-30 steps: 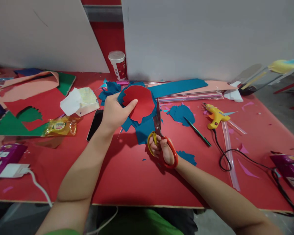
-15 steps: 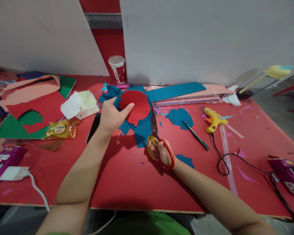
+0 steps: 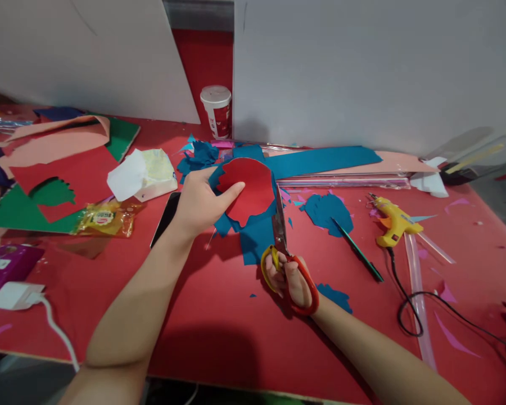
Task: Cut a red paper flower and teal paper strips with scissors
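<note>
Two hands (image 3: 202, 199); one pair of scissors (image 3: 280, 233)

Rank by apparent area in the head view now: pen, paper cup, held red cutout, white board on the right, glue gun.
1. White board on the right
2. Held red cutout
3. Paper cup and glue gun: too alike to rank
4. Pen

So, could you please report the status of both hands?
Left hand: pinching jagged red sheet, blue sheet behind it. Right hand: gripping red-and-yellow-handled metal scissors. Jagged blue scrap near right wrist.
</note>
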